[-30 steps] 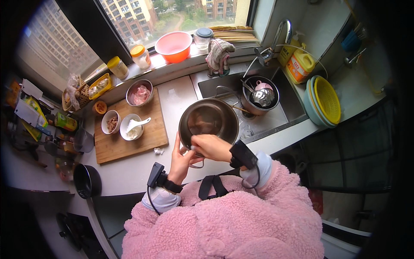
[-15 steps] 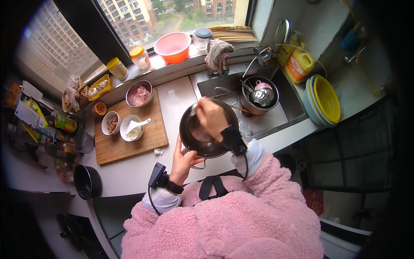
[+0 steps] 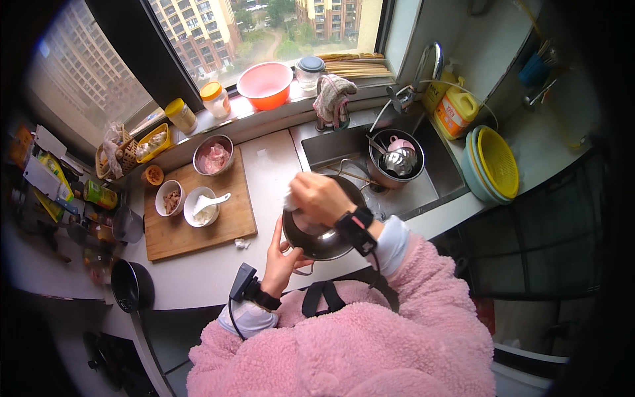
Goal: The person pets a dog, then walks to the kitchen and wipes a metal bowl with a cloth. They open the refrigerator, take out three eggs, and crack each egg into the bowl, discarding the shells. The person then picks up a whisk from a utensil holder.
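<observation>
A dark metal pot [image 3: 327,246] with wire loop handles is held tilted over the counter's front edge, beside the sink. My left hand [image 3: 281,261] grips its left side, with the thumb near the rim and the fingers along the outer wall. Inside the mouth of the pot, by its left rim, my right hand [image 3: 319,198] is closed round a crumpled white tissue [image 3: 289,202]; most of the tissue is hidden by the fingers. Another small white crumple [image 3: 242,243] lies on the counter next to the cutting board [image 3: 231,228].
On the board stand a metal bowl of raw meat [image 3: 215,159], a bowl of meat pieces [image 3: 170,198] and a white bowl with a spoon [image 3: 202,210]. The sink [image 3: 430,188] holds a pot [image 3: 383,178] with utensils. Basins [image 3: 499,162] stand at the right, a black pot [image 3: 132,286] at the left.
The pot has shifted slightly right and closer to me, with my left hand on it. My right hand has moved down to its left rim, and the white tissue now shows more plainly.
</observation>
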Tool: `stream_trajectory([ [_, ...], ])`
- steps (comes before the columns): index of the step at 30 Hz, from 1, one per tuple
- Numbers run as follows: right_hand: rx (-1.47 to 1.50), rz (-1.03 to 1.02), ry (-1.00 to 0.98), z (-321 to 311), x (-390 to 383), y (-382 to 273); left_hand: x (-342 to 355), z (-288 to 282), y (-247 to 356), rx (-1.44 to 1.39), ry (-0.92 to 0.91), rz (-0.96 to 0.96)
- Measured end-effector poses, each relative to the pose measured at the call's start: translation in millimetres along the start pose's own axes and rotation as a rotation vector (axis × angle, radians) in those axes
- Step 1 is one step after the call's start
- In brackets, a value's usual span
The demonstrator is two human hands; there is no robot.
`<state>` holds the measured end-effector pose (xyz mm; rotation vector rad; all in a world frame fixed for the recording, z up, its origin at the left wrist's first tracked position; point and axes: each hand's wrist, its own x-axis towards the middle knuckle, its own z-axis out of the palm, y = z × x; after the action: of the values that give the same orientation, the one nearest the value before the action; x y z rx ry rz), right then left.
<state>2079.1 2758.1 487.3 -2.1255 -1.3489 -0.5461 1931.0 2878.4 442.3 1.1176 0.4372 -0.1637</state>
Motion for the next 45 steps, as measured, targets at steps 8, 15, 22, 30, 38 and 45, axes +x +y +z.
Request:
stream_trajectory([
  [8, -0.334, 0.1, -0.168, -33.3, -57.9, 37.6, 4.3, -13.7, 9.5, -0.025, 0.118, 0.116],
  [15, 0.157, 0.197, -0.367, 16.0, -61.8, -30.1, 11.1, -8.8, 3.5, -0.029, 0.212, 0.108],
  [22, -0.088, 0.567, -0.539, 23.4, -47.8, -24.0, 2.4, -2.8, 7.9, -0.007, 0.122, 0.168],
  [30, -0.064, 0.497, -0.2, 63.1, -31.3, -1.3, -16.1, 7.5, 8.0, 0.155, 0.064, 0.342],
  [38, -0.061, 0.459, -0.593, 66.0, -48.9, -33.2, -13.4, -12.3, 15.8, 0.073, 0.032, 0.32],
  [45, -0.043, 0.673, -0.457, 57.5, -71.5, -17.0, -10.3, -2.6, 10.8, 0.086, 0.017, 0.356],
])
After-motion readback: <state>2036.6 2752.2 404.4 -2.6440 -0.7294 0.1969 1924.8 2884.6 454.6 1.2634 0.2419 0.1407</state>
